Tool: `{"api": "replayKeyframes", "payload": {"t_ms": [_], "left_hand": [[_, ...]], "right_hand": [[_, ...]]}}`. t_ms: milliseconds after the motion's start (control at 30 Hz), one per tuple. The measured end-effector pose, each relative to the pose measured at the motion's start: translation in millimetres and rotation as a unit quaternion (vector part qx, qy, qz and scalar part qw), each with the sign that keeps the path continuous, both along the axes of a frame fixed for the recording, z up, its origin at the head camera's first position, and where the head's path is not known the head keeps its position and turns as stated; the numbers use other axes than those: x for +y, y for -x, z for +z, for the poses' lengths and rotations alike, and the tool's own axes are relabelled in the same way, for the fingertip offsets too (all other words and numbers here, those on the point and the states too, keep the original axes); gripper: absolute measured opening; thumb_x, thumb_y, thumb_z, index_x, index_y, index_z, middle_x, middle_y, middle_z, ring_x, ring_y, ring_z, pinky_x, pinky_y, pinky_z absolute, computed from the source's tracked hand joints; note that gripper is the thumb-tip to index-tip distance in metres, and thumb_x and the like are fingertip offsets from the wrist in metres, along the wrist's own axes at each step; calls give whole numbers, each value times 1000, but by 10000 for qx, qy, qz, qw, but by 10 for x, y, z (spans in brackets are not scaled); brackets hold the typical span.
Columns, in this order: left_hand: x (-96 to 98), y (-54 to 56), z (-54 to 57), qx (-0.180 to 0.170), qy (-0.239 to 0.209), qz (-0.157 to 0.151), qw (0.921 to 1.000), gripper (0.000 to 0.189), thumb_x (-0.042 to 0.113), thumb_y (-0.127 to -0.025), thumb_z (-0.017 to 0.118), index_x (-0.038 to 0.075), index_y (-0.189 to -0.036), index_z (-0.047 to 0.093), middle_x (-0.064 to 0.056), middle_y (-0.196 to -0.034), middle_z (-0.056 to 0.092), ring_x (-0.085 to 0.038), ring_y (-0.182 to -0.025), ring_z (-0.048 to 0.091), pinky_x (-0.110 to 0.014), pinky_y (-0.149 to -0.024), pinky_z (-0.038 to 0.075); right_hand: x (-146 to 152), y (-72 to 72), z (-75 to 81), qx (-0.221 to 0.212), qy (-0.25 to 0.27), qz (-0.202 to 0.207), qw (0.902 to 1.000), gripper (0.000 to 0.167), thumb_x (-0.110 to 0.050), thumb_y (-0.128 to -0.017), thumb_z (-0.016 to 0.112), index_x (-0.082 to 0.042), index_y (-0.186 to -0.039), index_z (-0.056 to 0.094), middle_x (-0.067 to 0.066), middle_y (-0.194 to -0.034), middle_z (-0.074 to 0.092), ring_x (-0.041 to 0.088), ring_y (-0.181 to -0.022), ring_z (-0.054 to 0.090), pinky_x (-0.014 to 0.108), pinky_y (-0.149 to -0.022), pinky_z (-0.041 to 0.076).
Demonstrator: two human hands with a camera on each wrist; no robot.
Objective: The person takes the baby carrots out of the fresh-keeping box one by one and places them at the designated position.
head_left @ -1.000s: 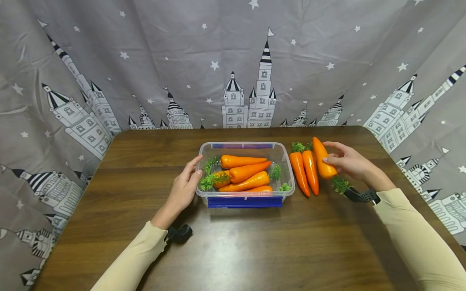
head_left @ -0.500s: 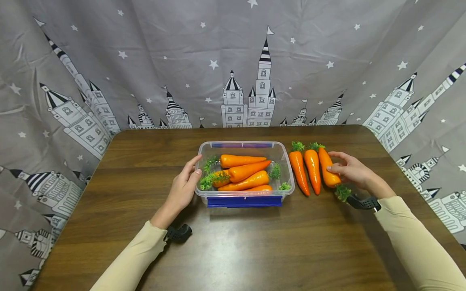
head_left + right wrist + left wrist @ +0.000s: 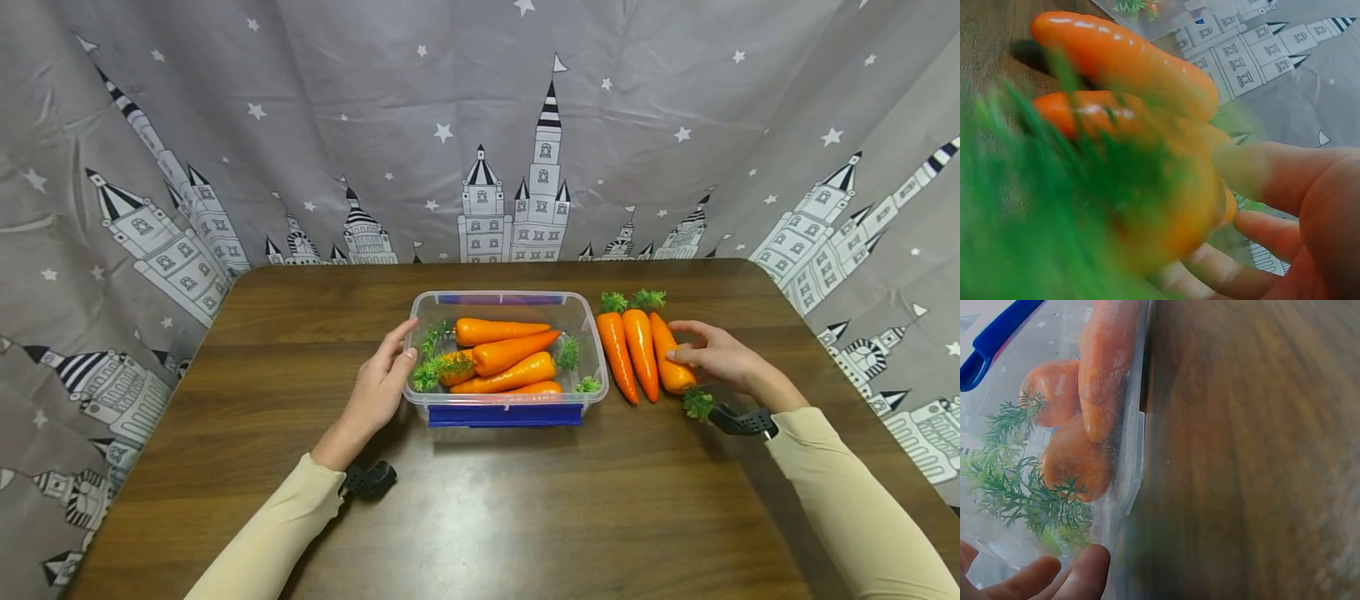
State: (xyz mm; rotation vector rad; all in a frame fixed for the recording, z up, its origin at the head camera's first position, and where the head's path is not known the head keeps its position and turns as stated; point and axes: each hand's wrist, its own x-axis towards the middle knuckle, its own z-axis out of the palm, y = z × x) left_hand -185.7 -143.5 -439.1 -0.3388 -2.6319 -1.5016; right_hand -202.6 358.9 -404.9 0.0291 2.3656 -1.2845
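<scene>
We see a carrot [image 3: 672,372] to the right of the box [image 3: 506,400], the outermost of three side by side; whether it bears its weight on the table [image 3: 465,500] we cannot tell. The right hand [image 3: 726,354] pinches it between thumb and fingers, and its green leaves [image 3: 699,405] lie at its near end, by the wrist. Between it and the box we see two other carrots [image 3: 618,360], tips toward the near side. Inside the box we find more carrots [image 3: 501,332], lying mostly lengthwise, some overlapping. At the box's left end the left hand [image 3: 375,388] touches the wall with loosely extended fingers. On the box's near side we notice a blue latch [image 3: 504,415]. Far behind the box we see a grey curtain [image 3: 330,92] printed with castles and stars.
</scene>
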Motion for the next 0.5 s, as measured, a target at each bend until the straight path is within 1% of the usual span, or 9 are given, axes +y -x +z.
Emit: {"api": "replayKeyframes", "payload": {"t_ms": [100,233,367,500], "left_hand": [[7,2,-5,-27,-32,-12,10000,48,26,-108,43,23,-156,41,-25,-142,58,-39,-119,60,-56,-97,47],[12,3,-8,-48,-49,-26,10000,48,26,-108,43,22,-157,40,-25,-144,57,-40,-124,58,-59,-99,47],[9,3,-5,-35,-43,-7,10000,48,26,-108,43,22,-156,41,-25,-143,58,-40,-122,59,-59,-99,47],[3,3,4,-25,-44,-9,10000,48,26,-108,43,22,-156,41,-25,-142,58,-40,-120,59,-58,-98,47]], "right_hand": [[-18,-2,5,61,-54,37,10000,73,-19,-102,59,6,-157,19,38,-138,50,10,-89,62,37,-76,60],[-40,0,5,92,-88,9,9999,72,-20,-101,60,5,-157,22,36,-137,52,10,-88,61,35,-75,59],[-40,-9,10,91,-91,-12,9999,71,-20,-101,60,5,-156,23,29,-130,54,12,-85,58,34,-74,59],[-31,-22,23,87,-158,-45,9998,70,-22,-102,60,4,-157,24,27,-130,51,14,-86,56,33,-74,58]]}}
